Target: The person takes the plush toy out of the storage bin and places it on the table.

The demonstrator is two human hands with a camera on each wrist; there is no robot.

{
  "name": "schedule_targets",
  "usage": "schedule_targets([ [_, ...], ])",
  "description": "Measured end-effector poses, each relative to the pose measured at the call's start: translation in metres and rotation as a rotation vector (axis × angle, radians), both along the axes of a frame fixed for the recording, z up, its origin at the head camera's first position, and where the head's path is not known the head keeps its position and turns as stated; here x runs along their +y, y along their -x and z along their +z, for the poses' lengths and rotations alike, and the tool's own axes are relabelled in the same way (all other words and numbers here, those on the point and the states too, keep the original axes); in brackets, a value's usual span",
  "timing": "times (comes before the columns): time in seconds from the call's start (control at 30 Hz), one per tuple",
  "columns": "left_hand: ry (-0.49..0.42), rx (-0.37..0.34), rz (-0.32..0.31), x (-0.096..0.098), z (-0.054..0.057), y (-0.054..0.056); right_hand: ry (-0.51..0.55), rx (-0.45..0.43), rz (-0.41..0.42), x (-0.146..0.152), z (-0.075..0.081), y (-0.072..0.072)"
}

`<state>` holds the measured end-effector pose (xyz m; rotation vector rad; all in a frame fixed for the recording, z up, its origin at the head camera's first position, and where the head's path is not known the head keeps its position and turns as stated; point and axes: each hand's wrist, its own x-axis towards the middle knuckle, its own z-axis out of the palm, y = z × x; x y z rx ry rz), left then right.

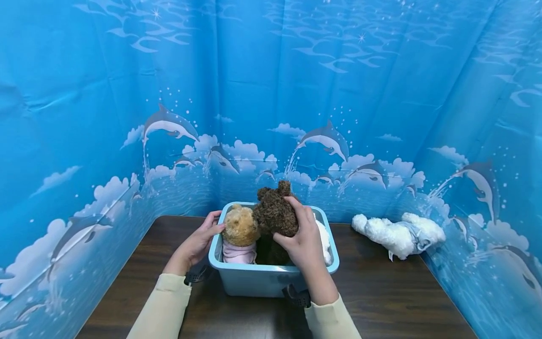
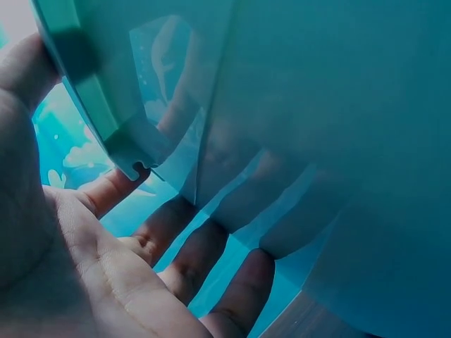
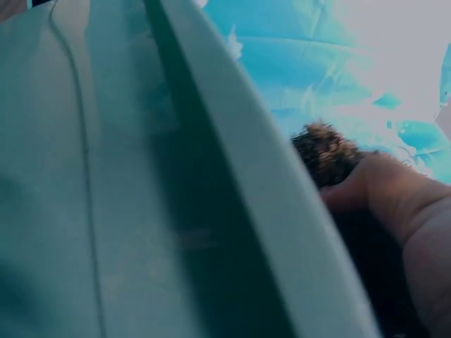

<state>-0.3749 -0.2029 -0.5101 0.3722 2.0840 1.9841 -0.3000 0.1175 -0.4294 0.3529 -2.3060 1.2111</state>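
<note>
A light-blue plastic bin [image 1: 262, 281] stands on the table with plush toys in it. My left hand [image 1: 202, 240] holds its left rim, thumb over the edge; in the left wrist view the fingers [image 2: 201, 257] touch the outer wall. With my right hand [image 1: 306, 235] I grip a dark brown plush bear [image 1: 275, 212] by the head, thumb in front. Its head rises above the rim, and its lower part is down in the bin. Left of it sits a tan plush bear [image 1: 240, 227] in a pink garment. White plush [image 1: 323, 238] shows at the bin's right side, partly behind my right hand.
A white plush toy [image 1: 400, 235] with a grey-blue band lies on its side at the right of the dark wooden table [image 1: 372, 292]. Blue curtains [image 1: 254, 94] printed with dolphins hang close behind the table and along both sides.
</note>
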Motion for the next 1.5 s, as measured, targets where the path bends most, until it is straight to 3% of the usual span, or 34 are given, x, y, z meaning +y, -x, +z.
schedule_targets([
  [0.33, -0.001, 0.022, -0.007, -0.003, 0.001, -0.002, 0.05, 0.348, 0.05, 0.012, 0.022, -0.03],
  [0.6, -0.01, 0.005, -0.007, 0.005, -0.004, -0.002, 0.145, 0.654, 0.105, 0.048, 0.054, -0.061],
  [0.73, -0.01, 0.004, 0.002, 0.006, -0.006, -0.003, 0.123, 0.814, 0.102, 0.067, 0.067, -0.079],
  [0.87, -0.003, -0.013, 0.0, 0.005, -0.007, -0.004, 0.103, 0.928, 0.048, 0.084, 0.076, -0.099],
  [1.0, 0.0, -0.01, 0.001, 0.003, -0.006, -0.004, 0.161, 0.949, -0.024, 0.098, 0.082, -0.12],
  [1.07, -0.008, -0.01, 0.003, 0.002, -0.006, -0.003, 0.205, 0.93, -0.02, 0.106, 0.084, -0.129],
  [1.23, -0.012, 0.005, -0.005, -0.001, -0.003, 0.002, 0.408, 0.85, 0.126, 0.132, 0.086, -0.142],
  [1.33, -0.009, 0.004, -0.004, -0.002, -0.003, 0.003, 0.528, 0.779, 0.147, 0.15, 0.085, -0.144],
  [1.5, -0.005, 0.001, -0.008, 0.0, -0.005, 0.002, 0.494, 0.687, -0.071, 0.175, 0.084, -0.139],
])
